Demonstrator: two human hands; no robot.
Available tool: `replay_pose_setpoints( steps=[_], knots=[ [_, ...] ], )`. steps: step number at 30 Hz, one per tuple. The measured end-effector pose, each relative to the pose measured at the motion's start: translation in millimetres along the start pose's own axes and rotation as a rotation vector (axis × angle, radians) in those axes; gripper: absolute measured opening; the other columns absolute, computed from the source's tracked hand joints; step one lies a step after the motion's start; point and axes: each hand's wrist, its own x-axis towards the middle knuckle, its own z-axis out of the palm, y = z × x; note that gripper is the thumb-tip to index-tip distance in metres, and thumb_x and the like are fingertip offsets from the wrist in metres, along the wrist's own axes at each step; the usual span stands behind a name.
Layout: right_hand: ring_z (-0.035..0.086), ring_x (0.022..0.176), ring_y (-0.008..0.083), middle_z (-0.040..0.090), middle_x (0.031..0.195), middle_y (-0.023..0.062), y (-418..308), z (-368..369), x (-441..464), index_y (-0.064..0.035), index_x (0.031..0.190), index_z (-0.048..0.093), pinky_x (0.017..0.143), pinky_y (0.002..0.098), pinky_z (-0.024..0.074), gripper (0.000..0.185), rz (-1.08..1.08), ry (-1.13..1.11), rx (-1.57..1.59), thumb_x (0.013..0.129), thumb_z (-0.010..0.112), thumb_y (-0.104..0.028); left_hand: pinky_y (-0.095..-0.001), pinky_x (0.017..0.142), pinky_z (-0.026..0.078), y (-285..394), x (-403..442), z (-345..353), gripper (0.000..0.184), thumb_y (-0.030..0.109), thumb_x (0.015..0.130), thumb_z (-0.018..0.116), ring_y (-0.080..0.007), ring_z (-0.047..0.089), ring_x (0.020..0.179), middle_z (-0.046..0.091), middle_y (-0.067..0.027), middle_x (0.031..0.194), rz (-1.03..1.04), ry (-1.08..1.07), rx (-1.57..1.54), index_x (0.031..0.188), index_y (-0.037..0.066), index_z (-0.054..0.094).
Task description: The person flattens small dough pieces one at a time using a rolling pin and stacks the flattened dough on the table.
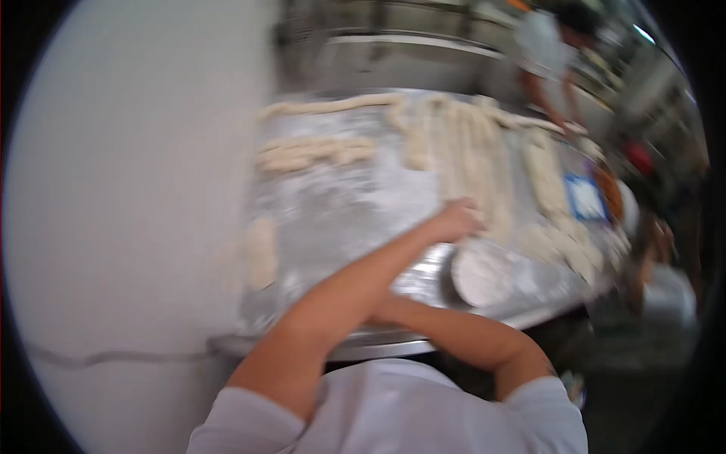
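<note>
My left hand point(460, 219) reaches forward across the metal table, at the near ends of several long dough strips point(469, 140). Its fingers look curled, but blur hides what is in them. Just below that hand stands a round bowl of white flour point(484, 274). My right forearm point(439, 321) crosses beneath the left one, which covers my right hand, so its fingers do not show. Left of the strips, short dough pieces point(314, 153) lie in a row, and a single dough piece point(262, 253) rests by the table's left edge.
The floured metal table point(318, 208) meets a white wall point(144, 189) on the left. A long dough rope point(329, 106) runs along the far edge. Thick dough point(544, 174) and a blue-and-white packet point(586, 198) are on the right. A co-worker point(546, 57) leans over the far right corner.
</note>
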Motion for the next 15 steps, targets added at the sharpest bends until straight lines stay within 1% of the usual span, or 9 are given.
replay_pose_setpoints(
  steps=[1,2,4,6,7,10,13,14,15],
  knots=[
    [0.059,0.142,0.0361,0.066,0.151,0.0228,-21,-15,-5,-0.0037,0.141,0.071,0.123,0.0493,0.0422,0.044,0.056,-0.043,0.152,0.105,0.072,-0.029,-0.0413,0.092,0.06,-13,23,6,0.047,0.023,0.094,0.077,-0.0294,0.073,0.111,0.076,-0.0185,0.119,0.124,0.022,0.31,0.13,-0.001,0.059],
    [0.059,0.142,0.0339,0.066,0.151,0.0212,-18,-18,-7,-0.0044,0.144,0.069,0.123,0.0484,0.0427,0.048,0.086,-0.058,0.143,0.103,0.077,-0.028,-0.043,0.089,0.06,-24,47,10,0.041,0.027,0.09,0.078,-0.0306,0.074,0.105,0.077,-0.017,0.113,0.211,0.051,0.598,0.12,0.001,0.067],
    [0.059,0.141,0.0331,0.066,0.15,0.0206,-14,-32,-14,-0.0043,0.145,0.067,0.121,0.0481,0.044,0.053,0.196,-0.084,0.024,0.101,0.081,-0.028,-0.0464,0.084,0.062,-35,92,3,0.033,0.035,0.082,0.081,-0.0331,0.076,0.092,0.079,-0.014,0.101,0.208,0.158,0.819,0.099,0.006,0.083],
    [0.06,0.138,0.0357,0.066,0.148,0.0226,-19,-39,-3,-0.0027,0.142,0.067,0.118,0.0494,0.0456,0.05,0.354,-0.094,-0.262,0.101,0.08,-0.028,-0.0423,0.098,0.061,31,87,-35,0.044,0.024,0.069,0.094,-0.036,0.078,0.105,0.079,-0.0263,0.113,-0.095,0.443,0.326,0.103,-0.001,0.083],
    [0.061,0.137,0.037,0.066,0.146,0.0236,-22,-38,6,-0.002,0.141,0.067,0.117,0.0501,0.0464,0.049,0.4,-0.1,-0.368,0.102,0.079,-0.028,-0.0408,0.103,0.06,59,91,-59,0.045,0.02,0.065,0.095,-0.0361,0.078,0.11,0.078,-0.0291,0.111,-0.019,0.464,0.448,0.104,0.0,0.083],
    [0.063,0.132,0.041,0.067,0.142,0.0266,-24,-38,19,0.0003,0.136,0.066,0.113,0.052,0.0489,0.045,0.485,-0.087,-0.515,0.103,0.076,-0.029,-0.0432,0.103,0.06,141,37,-108,0.045,0.022,0.074,0.091,-0.0362,0.077,0.112,0.078,-0.0282,0.116,0.048,0.687,0.278,0.111,-0.002,0.079],
    [0.066,0.127,0.045,0.068,0.138,0.0296,-21,-47,21,0.0027,0.131,0.065,0.108,0.0539,0.0513,0.043,0.549,-0.078,-0.546,0.103,0.074,-0.029,-0.0457,0.103,0.06,161,-48,-186,0.046,0.024,0.083,0.087,-0.0362,0.077,0.115,0.077,-0.0274,0.12,0.003,0.899,0.136,0.118,-0.004,0.076],
    [0.066,0.126,0.0463,0.068,0.137,0.0306,-20,-49,24,0.0034,0.129,0.065,0.107,0.0545,0.0521,0.042,0.558,-0.069,-0.549,0.104,0.073,-0.029,-0.046,0.101,0.061,138,-51,-216,0.04,0.022,0.082,0.087,-0.0357,0.078,0.112,0.078,-0.0284,0.114,0.056,0.929,0.122,0.108,-0.006,0.077],
    [0.067,0.124,0.0476,0.068,0.136,0.0316,-19,-51,25,0.0042,0.128,0.065,0.105,0.0552,0.0529,0.042,0.563,-0.033,-0.549,0.104,0.072,-0.029,-0.0455,0.099,0.062,128,-77,-240,0.03,0.02,0.079,0.087,-0.0375,0.08,0.105,0.08,-0.0276,0.104,-0.031,0.927,0.244,0.096,-0.004,0.08]
  ],
)
